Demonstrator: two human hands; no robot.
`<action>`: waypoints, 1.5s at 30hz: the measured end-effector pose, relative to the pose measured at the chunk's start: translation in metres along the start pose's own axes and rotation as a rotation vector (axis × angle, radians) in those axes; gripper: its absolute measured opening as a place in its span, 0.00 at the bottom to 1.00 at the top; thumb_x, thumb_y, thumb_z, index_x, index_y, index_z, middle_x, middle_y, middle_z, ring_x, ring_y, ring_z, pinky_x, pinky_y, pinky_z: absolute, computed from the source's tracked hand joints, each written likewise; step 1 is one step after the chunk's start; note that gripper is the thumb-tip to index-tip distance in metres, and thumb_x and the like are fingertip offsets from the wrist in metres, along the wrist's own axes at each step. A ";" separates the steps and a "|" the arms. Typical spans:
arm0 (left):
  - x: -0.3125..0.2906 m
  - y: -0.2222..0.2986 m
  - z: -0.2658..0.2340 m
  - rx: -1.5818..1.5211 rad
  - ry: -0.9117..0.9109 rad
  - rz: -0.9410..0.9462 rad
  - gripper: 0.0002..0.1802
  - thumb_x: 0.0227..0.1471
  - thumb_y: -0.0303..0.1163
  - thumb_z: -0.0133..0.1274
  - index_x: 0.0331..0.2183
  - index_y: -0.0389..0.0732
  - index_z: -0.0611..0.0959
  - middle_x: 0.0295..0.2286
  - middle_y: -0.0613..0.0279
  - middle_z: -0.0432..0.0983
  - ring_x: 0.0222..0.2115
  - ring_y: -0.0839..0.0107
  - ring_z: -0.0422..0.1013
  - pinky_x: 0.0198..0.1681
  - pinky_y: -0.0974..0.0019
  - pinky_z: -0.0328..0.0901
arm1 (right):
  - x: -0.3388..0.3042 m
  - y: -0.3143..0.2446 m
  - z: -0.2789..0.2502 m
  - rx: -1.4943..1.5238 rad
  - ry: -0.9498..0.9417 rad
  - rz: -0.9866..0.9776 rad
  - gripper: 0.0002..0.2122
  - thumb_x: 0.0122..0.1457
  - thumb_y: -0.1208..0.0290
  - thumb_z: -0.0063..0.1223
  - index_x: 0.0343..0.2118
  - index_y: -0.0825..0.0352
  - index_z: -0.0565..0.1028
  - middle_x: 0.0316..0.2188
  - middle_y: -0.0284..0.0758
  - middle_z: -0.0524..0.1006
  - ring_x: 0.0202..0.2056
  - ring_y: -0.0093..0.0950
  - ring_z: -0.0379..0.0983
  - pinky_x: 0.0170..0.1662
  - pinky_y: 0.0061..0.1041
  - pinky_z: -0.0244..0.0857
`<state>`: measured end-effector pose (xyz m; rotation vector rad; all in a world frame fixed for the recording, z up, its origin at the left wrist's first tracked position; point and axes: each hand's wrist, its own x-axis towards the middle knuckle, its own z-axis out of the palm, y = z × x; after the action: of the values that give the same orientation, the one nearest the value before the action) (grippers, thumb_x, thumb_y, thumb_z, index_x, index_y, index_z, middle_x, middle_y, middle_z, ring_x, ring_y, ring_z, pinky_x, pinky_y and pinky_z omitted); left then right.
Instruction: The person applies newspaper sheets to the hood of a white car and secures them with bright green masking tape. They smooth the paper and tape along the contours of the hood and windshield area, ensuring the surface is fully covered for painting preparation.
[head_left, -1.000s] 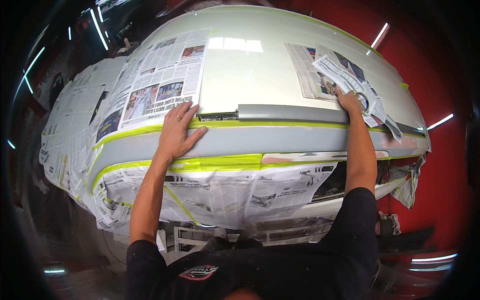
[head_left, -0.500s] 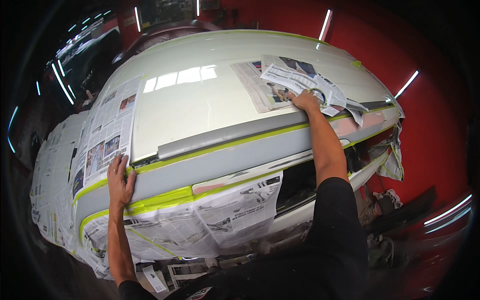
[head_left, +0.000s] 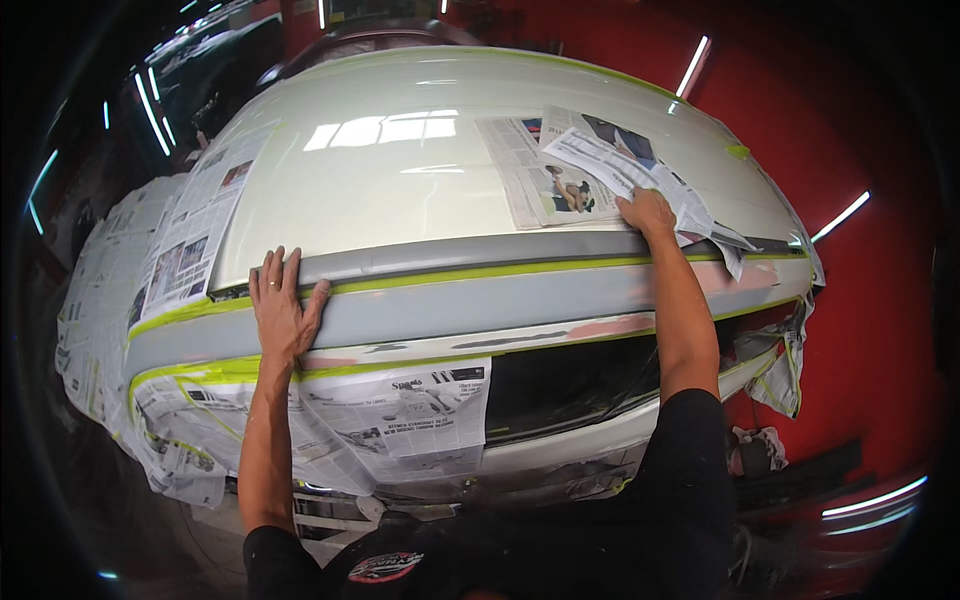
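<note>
A cream-white car roof [head_left: 380, 190] spreads before me, with a dark grey trim strip [head_left: 450, 252] along its near side. Below that run lime-green masking tape [head_left: 480, 271] and a light grey painted rail [head_left: 480, 298]. My left hand [head_left: 284, 305] lies open with spread fingers across the rail, its fingertips at the trim strip's left end. On the roof at the right, my right hand [head_left: 649, 212] is closed, over loose newspaper sheets [head_left: 575, 190]. Its curled fingers hide whatever they hold.
Taped newspaper masking [head_left: 190, 240] covers the left end of the car, and another sheet [head_left: 410, 420] hangs down the near side. A dark window opening [head_left: 570, 385] lies beside it. Behind the car's right end stands a red wall [head_left: 850, 130]. Crumpled masking paper [head_left: 785, 360] dangles there.
My left hand has slid right along the rail, away from the newspaper's corner to the trim strip. My right hand's fingers have curled in; the ring-shaped thing that showed beside them is now hidden.
</note>
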<state>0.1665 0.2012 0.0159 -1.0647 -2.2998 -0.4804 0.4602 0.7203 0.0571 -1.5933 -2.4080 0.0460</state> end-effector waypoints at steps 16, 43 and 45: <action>0.012 0.002 0.000 -0.018 0.014 -0.031 0.37 0.54 0.55 0.54 0.56 0.40 0.73 0.57 0.47 0.64 0.62 0.52 0.56 0.67 0.46 0.40 | 0.021 -0.061 -0.013 0.245 0.262 -0.493 0.24 0.55 0.60 0.55 0.53 0.66 0.75 0.45 0.54 0.77 0.46 0.50 0.75 0.51 0.41 0.68; -0.012 -0.004 -0.014 -0.133 0.005 -0.066 0.42 0.56 0.65 0.42 0.55 0.38 0.74 0.56 0.43 0.65 0.62 0.50 0.55 0.68 0.46 0.41 | -0.053 -0.205 0.002 0.749 0.593 -0.594 0.17 0.68 0.63 0.40 0.42 0.74 0.75 0.37 0.53 0.79 0.40 0.51 0.76 0.42 0.43 0.67; -0.012 -0.003 -0.010 -0.153 0.040 -0.059 0.41 0.55 0.65 0.44 0.54 0.38 0.74 0.55 0.43 0.66 0.62 0.51 0.55 0.68 0.45 0.41 | -0.122 -0.230 -0.002 0.709 0.350 -0.823 0.16 0.68 0.64 0.43 0.41 0.76 0.74 0.37 0.55 0.78 0.39 0.50 0.75 0.42 0.42 0.66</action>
<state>0.1737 0.1866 0.0159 -1.0511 -2.2944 -0.7050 0.2980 0.5173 0.0735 -0.2448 -2.1994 0.3762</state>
